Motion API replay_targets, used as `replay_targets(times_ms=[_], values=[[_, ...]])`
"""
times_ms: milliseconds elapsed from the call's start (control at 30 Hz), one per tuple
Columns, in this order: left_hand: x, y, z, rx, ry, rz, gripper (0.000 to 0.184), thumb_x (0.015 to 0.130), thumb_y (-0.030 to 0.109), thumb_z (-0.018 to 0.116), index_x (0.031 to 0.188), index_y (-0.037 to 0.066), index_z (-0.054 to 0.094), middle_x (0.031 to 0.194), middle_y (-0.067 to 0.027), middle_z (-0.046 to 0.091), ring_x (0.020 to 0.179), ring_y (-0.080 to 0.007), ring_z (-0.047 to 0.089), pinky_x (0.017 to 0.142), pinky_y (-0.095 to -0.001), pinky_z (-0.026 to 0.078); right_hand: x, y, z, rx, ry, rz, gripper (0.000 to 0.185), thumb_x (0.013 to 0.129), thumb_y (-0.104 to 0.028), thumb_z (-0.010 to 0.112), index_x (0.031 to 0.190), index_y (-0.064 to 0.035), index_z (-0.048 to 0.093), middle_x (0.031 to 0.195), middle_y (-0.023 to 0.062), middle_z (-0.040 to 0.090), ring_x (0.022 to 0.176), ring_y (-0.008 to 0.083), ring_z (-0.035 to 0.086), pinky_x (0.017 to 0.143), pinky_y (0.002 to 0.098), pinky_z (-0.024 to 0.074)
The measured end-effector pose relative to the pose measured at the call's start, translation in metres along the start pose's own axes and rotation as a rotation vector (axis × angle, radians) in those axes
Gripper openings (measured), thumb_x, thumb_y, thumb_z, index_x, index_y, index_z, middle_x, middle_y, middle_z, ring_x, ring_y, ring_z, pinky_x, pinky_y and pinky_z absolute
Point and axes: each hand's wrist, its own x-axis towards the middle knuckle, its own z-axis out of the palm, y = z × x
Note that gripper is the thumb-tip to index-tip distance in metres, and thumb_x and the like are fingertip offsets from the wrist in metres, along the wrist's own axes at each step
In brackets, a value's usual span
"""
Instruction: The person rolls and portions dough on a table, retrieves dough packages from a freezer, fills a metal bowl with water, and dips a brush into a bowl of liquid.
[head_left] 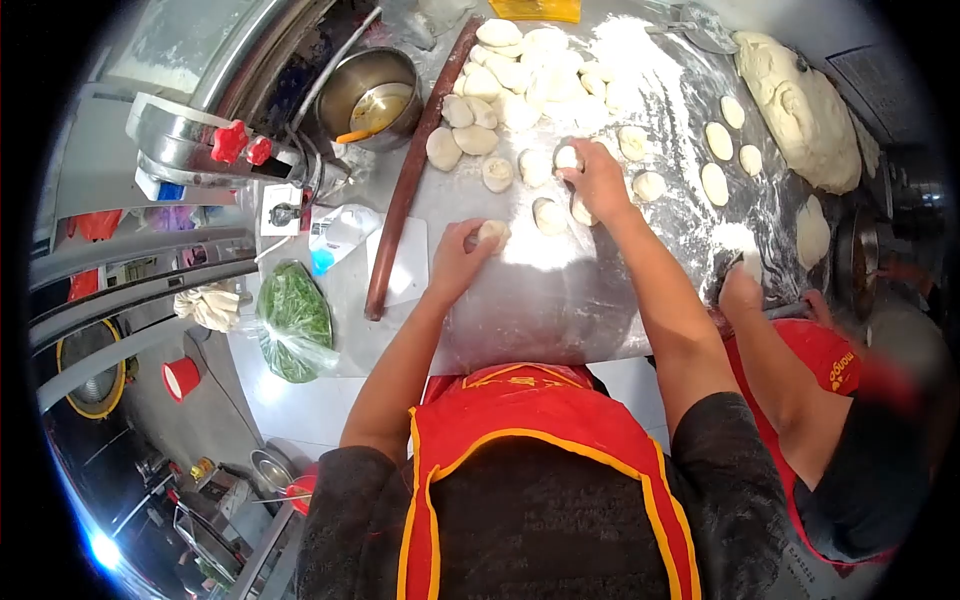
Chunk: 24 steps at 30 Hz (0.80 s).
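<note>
On the metal table, my left hand has its fingers curled round a small round dough piece. Farther forward and to the right, my right hand pinches another dough piece between thumb and fingers. Between the two hands lies a round dough piece, and one more sits partly beside my right wrist. Several flattened dough pieces are spread and piled beyond my hands, with white flour around them.
A long rolling pin lies at the left, beside a metal bowl and a bag of greens. A large dough mass rests at the back right. A co-worker's hand is at the table's right side.
</note>
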Motion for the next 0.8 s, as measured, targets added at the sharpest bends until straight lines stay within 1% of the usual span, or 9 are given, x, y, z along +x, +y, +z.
replay_targets(times_ms=[133, 233, 333, 367, 467, 500, 600, 700, 800], values=[[-0.002, 0.003, -0.002, -0.015, 0.006, -0.014, 0.038, 0.079, 0.025, 0.064, 0.11, 0.004, 0.057, 0.102, -0.0116, 0.051, 0.081, -0.0193, 0.056, 0.075, -0.0277, 0.046, -0.005, -0.007, -0.01, 0.007, 0.114, -0.04, 0.041, 0.075, -0.013, 0.067, 0.114, -0.0079, 0.054, 0.107, 0.0165, 0.052, 0.095, 0.0326, 0.053, 0.083, 0.0387, 0.0432], [-0.002, -0.003, 0.001, -0.024, 0.014, 0.001, 0.038, 0.079, 0.026, 0.064, 0.11, 0.005, 0.057, 0.101, -0.0112, 0.051, 0.08, -0.0192, 0.056, 0.075, -0.0277, 0.046, -0.001, 0.004, -0.031, -0.293, 0.194, -0.035, 0.039, 0.076, -0.01, 0.063, 0.115, -0.0075, 0.054, 0.109, 0.0161, 0.052, 0.098, 0.0323, 0.052, 0.085, 0.0376, 0.042], [0.0, 0.0, 0.001, -0.004, 0.016, 0.009, 0.039, 0.079, 0.026, 0.065, 0.11, 0.005, 0.057, 0.101, -0.0111, 0.05, 0.079, -0.0191, 0.055, 0.074, -0.0277, 0.046, 0.009, 0.034, -0.03, -0.164, 0.073, -0.201, 0.039, 0.075, -0.004, 0.061, 0.113, -0.0061, 0.055, 0.106, 0.0154, 0.053, 0.099, 0.032, 0.051, 0.087, 0.0359, 0.0412], [-0.001, 0.003, 0.0, 0.002, 0.008, -0.012, 0.039, 0.078, 0.027, 0.065, 0.11, 0.006, 0.057, 0.101, -0.011, 0.05, 0.079, -0.0191, 0.055, 0.074, -0.0277, 0.046, 0.016, 0.045, -0.024, -0.04, -0.007, -0.142, 0.038, 0.073, -0.003, 0.063, 0.111, -0.0061, 0.056, 0.104, 0.015, 0.054, 0.097, 0.0311, 0.052, 0.085, 0.0351, 0.0419], [-0.003, 0.004, -0.002, 0.001, -0.005, -0.012, 0.039, 0.078, 0.027, 0.065, 0.11, 0.006, 0.057, 0.102, -0.011, 0.049, 0.08, -0.0191, 0.055, 0.074, -0.0275, 0.046, 0.016, 0.048, -0.023, 0.101, -0.003, 0.05, 0.037, 0.072, -0.004, 0.066, 0.108, -0.0062, 0.057, 0.101, 0.0158, 0.055, 0.095, 0.03, 0.053, 0.084, 0.0342, 0.0427], [-0.003, 0.005, -0.003, -0.006, -0.007, 0.001, 0.039, 0.078, 0.027, 0.066, 0.111, 0.006, 0.057, 0.102, -0.011, 0.049, 0.08, -0.0191, 0.055, 0.074, -0.0275, 0.046, 0.019, 0.041, -0.026, 0.254, -0.03, 0.287, 0.039, 0.072, -0.008, 0.069, 0.109, -0.0069, 0.058, 0.103, 0.0164, 0.057, 0.095, 0.0296, 0.055, 0.084, 0.0337, 0.0428], [-0.003, 0.008, -0.004, 0.017, -0.035, -0.027, 0.039, 0.079, 0.027, 0.065, 0.111, 0.006, 0.057, 0.101, -0.0111, 0.049, 0.08, -0.019, 0.055, 0.074, -0.0275, 0.046, 0.015, 0.022, -0.041, 0.176, 0.001, 0.366, 0.041, 0.071, -0.011, 0.071, 0.109, -0.0065, 0.058, 0.105, 0.0167, 0.058, 0.095, 0.0273, 0.056, 0.084, 0.0328, 0.0432], [-0.002, 0.0, -0.002, -0.011, -0.017, 0.038, 0.041, 0.079, 0.027, 0.065, 0.112, 0.006, 0.056, 0.102, -0.0105, 0.049, 0.079, -0.018, 0.055, 0.073, -0.0273, 0.046, 0.015, 0.046, -0.025, -0.038, 0.059, 0.118, 0.044, 0.07, -0.013, 0.073, 0.111, -0.0053, 0.056, 0.105, 0.0166, 0.059, 0.094, 0.0263, 0.058, 0.082, 0.0322, 0.0451], [-0.003, 0.007, -0.003, -0.008, -0.003, -0.01, 0.041, 0.078, 0.027, 0.065, 0.11, 0.004, 0.055, 0.104, -0.0121, 0.05, 0.082, -0.0228, 0.055, 0.075, -0.0305, 0.046, 0.012, 0.053, -0.019, -0.114, 0.187, -0.073, 0.047, 0.07, -0.015, 0.074, 0.11, -0.0018, 0.054, 0.104, 0.0163, 0.06, 0.091, 0.0263, 0.06, 0.078, 0.0328, 0.0471]])
